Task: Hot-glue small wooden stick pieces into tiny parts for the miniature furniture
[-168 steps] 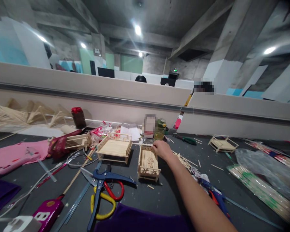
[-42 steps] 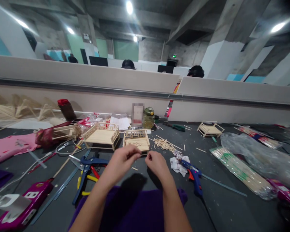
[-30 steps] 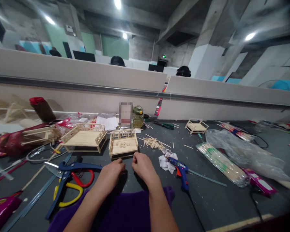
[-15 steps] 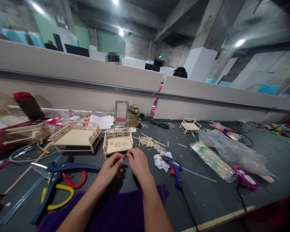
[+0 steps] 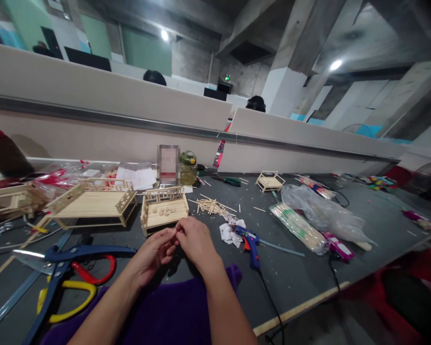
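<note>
Both hands meet over the dark bench (image 5: pixel 309 282), close to its near edge and just in front of a small stick-built bed model (image 5: pixel 164 214). The left hand (image 5: pixel 151 250) and the right hand (image 5: pixel 195 241) touch at the fingertips, pinched together around something tiny between them; a sliver of pale wood seems to show at the left fingers (image 5: pixel 170 233), but it is too small to be sure what it is. Neither hand is spread: the fingers of both are curled in and closed to a fine pinch, with the right hand's knuckles arched over the left fingertips. The small bed model stands just beyond the fingertips, apart from them, with a few loose bits lying on its deck.

To the left of it stands a larger stick bed model (image 5: pixel 90 203), and further toward the left edge another wooden frame is partly cut off. A heap of short cut sticks (image 5: pixel 211 206) lies beyond the right hand, toward the back of the bench. Just right of the right hand lies crumpled white tissue (image 5: pixel 229 232), and beside that a blue glue gun (image 5: pixel 249 242) with its cord running to the near edge. Blue-handled cutters (image 5: pixel 62 268) with red and yellow grips lie near the left forearm. A purple cloth (image 5: pixel 172 311) covers the near edge under both forearms. A bundle of long sticks in plastic wrap (image 5: pixel 297 228) lies further right.
</note>
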A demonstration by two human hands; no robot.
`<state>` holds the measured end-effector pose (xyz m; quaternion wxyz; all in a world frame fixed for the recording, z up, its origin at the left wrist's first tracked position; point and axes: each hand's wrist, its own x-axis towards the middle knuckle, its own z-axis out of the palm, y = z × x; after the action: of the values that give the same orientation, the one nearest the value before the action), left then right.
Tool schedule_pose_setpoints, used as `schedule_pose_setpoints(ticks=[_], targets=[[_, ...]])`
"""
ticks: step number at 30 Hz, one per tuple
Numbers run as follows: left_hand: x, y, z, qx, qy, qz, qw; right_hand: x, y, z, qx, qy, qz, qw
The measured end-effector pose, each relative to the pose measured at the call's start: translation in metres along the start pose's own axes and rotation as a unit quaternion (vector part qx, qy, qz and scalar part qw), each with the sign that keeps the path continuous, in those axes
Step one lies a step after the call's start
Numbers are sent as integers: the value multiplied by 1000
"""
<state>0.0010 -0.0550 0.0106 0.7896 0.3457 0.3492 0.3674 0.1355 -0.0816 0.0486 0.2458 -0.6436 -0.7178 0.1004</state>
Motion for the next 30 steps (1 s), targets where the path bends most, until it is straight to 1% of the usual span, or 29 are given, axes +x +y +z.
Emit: schedule_pose_setpoints(ticks=[2,5,7,8,9,10,11,12,13,14,16,18,20,25,30], targets=[[-1,1,0,11,-12,-17,1000,-5,-3,-4,2,-11,-8,1000],[-1,-1,2,36,-53,-35,997,-19,-2,-12,30,-26,-24,999],[-1,-3,4,69,-68,-40,995,-34,6,-19,56,-22,-22,998],[-1,-4,5,91,-60,-38,993,-43,14,-23,58,-7,-5,998],[-1,-5,6,115,-45,-35,992,-53,24,-28,44,21,31,998],[-1,-6,8,138,-28,-30,990,-65,36,-34,16,52,81,995],[-2,-6,9,158,-14,-24,987,-76,50,-39,-16,91,145,985],[-3,-5,10,172,-9,-17,985,-87,64,-44,-48,124,208,969],[-4,-5,11,180,-10,-11,983,-98,78,-48,-75,139,255,954],[-5,-4,12,186,-17,-7,982,-107,91,-52,-103,145,294,939],[-6,-3,13,195,-29,2,980,-118,112,-54,-150,101,341,922],[-7,-3,13,209,-33,12,977,-122,124,-53,-156,55,363,917],[-7,-3,13,217,-31,20,975,-120,130,-49,-144,37,370,917],[-8,-2,14,218,-23,26,975,-115,141,-48,-133,33,380,915],[-8,-2,18,227,-35,17,973,-113,153,-55,-157,41,412,897]])
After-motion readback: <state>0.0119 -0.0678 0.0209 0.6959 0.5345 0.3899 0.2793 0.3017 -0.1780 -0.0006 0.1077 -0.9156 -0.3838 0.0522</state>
